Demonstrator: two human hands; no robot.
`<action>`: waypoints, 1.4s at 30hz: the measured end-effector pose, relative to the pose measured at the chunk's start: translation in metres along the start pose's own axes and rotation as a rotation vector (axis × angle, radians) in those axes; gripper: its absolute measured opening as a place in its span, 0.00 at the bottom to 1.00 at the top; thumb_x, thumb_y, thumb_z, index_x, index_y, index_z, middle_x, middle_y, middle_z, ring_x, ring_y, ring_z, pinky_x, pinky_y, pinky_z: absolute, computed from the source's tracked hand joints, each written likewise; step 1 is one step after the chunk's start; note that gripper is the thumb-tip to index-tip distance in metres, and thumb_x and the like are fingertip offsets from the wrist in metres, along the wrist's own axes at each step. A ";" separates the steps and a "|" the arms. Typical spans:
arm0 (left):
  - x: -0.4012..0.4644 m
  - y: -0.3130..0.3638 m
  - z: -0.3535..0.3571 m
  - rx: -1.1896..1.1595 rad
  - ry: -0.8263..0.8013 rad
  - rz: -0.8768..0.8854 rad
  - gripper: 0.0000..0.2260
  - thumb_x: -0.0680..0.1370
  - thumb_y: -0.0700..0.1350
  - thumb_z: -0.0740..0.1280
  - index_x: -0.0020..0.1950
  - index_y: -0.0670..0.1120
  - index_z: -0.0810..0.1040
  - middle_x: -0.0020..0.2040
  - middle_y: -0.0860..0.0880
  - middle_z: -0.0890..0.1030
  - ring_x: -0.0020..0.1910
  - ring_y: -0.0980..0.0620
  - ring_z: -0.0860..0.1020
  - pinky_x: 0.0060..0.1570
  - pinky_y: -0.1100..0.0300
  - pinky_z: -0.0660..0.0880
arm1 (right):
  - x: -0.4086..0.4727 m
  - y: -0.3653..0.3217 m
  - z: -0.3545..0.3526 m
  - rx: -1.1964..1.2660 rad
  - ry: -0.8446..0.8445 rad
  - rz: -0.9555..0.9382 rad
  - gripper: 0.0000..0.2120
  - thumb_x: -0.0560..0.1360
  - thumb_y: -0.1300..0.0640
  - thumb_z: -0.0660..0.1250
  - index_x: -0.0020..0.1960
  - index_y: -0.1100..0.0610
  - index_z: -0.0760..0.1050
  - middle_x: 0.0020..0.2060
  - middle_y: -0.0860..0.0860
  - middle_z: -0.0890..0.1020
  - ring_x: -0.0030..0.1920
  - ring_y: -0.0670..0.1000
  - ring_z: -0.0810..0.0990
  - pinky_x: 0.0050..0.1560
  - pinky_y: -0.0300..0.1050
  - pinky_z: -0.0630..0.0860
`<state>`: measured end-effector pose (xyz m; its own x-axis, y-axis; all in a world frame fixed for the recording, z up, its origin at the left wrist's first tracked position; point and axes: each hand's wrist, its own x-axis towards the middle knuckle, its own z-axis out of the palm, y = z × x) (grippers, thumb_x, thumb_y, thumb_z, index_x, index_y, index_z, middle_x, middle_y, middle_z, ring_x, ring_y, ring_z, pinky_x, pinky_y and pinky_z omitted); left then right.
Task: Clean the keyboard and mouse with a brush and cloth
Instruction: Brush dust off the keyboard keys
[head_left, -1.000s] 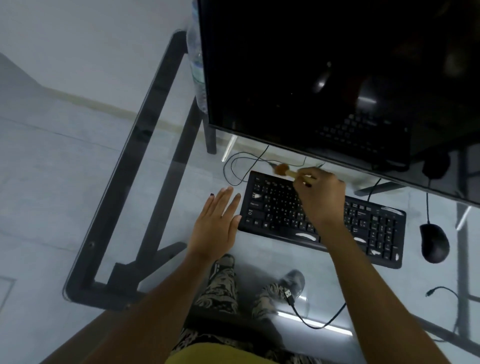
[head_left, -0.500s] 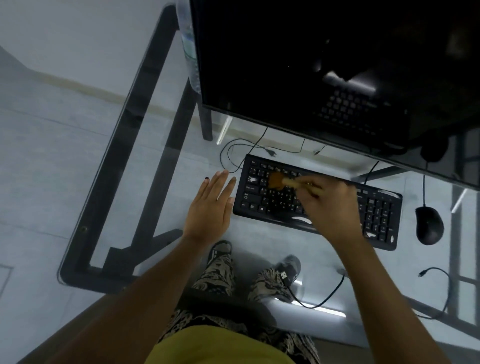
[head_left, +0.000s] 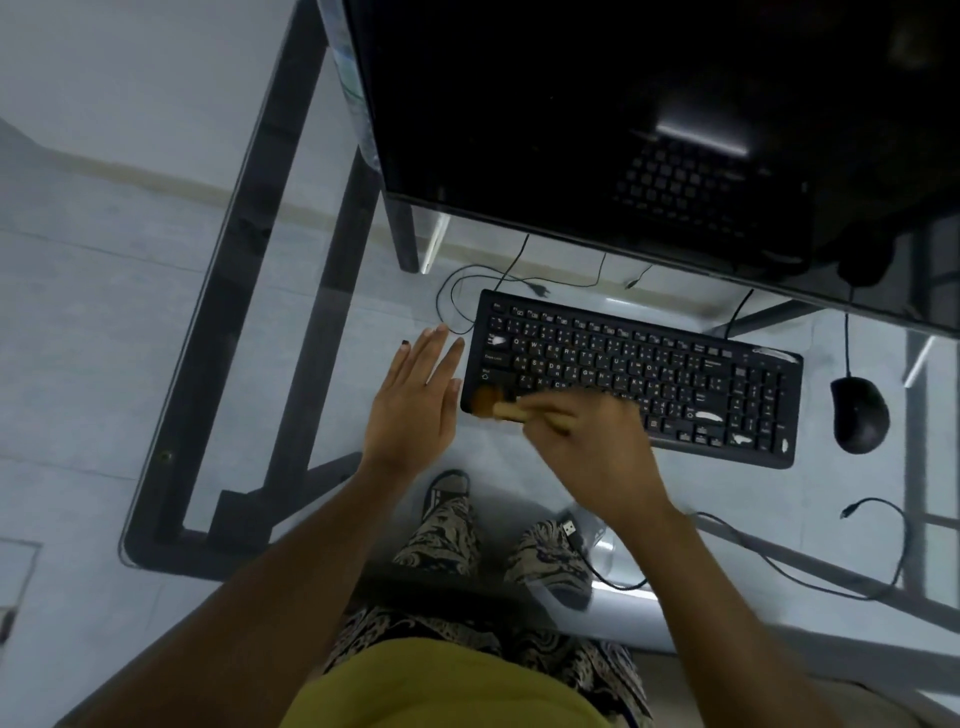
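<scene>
The brush (head_left: 493, 404) has been drawn down to the keyboard's (head_left: 649, 364) near-left corner, gripped by right hand (head_left: 587, 447) fingers; left hand (head_left: 413, 410) fingers are laid flat on the tabletop (head_left: 857, 519); one keyboard, one mouse (head_left: 860, 413) are counted.

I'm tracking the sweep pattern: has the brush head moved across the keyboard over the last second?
Yes. The brush head went from the keyboard's far edge to its near-left corner, toward the person.

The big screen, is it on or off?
It looks off: the monitor is black all over, showing only faint reflections of the keyboard below it.
</scene>
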<state>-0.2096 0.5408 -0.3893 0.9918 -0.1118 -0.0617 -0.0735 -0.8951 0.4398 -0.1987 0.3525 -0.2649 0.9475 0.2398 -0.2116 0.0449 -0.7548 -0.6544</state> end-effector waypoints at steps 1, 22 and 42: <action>0.000 0.000 0.000 -0.003 0.003 0.000 0.23 0.83 0.50 0.46 0.74 0.44 0.64 0.76 0.44 0.63 0.76 0.48 0.57 0.75 0.52 0.52 | 0.001 0.002 -0.002 0.001 0.103 -0.020 0.11 0.73 0.62 0.68 0.52 0.52 0.83 0.35 0.40 0.81 0.23 0.44 0.75 0.24 0.27 0.67; -0.004 0.000 0.000 -0.030 0.004 0.022 0.27 0.76 0.43 0.49 0.75 0.39 0.59 0.76 0.41 0.61 0.76 0.47 0.56 0.75 0.49 0.53 | 0.007 -0.003 0.008 -0.090 0.008 -0.078 0.09 0.74 0.55 0.66 0.51 0.51 0.83 0.38 0.47 0.85 0.26 0.40 0.75 0.29 0.39 0.78; -0.002 0.000 0.003 0.014 0.019 0.030 0.29 0.81 0.56 0.53 0.75 0.39 0.61 0.75 0.41 0.62 0.76 0.47 0.56 0.75 0.50 0.53 | -0.014 0.035 -0.026 -0.047 -0.036 0.025 0.12 0.73 0.62 0.69 0.47 0.46 0.83 0.34 0.45 0.84 0.23 0.43 0.73 0.26 0.28 0.67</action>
<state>-0.2115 0.5403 -0.3917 0.9910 -0.1304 -0.0315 -0.1045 -0.8974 0.4288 -0.2018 0.3068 -0.2659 0.9364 0.2423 -0.2540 0.0375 -0.7885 -0.6139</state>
